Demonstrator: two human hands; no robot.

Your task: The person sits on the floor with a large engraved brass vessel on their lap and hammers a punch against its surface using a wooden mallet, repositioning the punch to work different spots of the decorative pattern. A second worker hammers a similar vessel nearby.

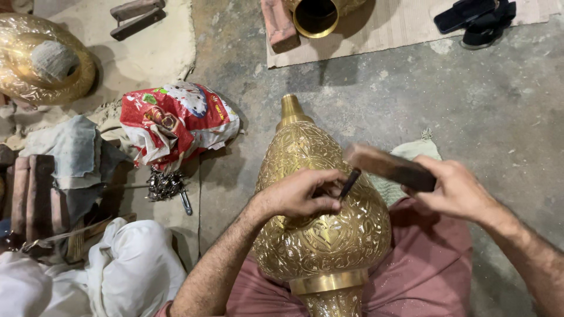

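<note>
Okay, I'm looking down at a big engraved brass vase (pixel 320 217) lying across the lap, neck pointing away from me. My left hand (pixel 302 192) is resting on the vase's upper belly, fingers pinched narrow around a thin dark chisel (pixel 350 182), its tip touching the brass just right of the fingers. My right hand (pixel 455 189) is closed around a dark wooden mallet block (pixel 389 167), which is hanging just above the chisel's top end; it's blurred, so I can't tell whether it's touching the chisel. A pale green cloth (pixel 411 154) is peeking out behind the mallet, beyond the right hand. A pink cloth (pixel 426 267) is covering the lap under the vase. Left of the left hand, well apart, a red printed bag (pixel 176 120) is lying crumpled on the concrete floor (pixel 470 100), with a bunch of small metal tools (pixel 165 185) just below it. Far beyond the hands, another brass vessel's open mouth (pixel 315 16) is showing, with black sandals (pixel 479 17) off to the right.
</note>
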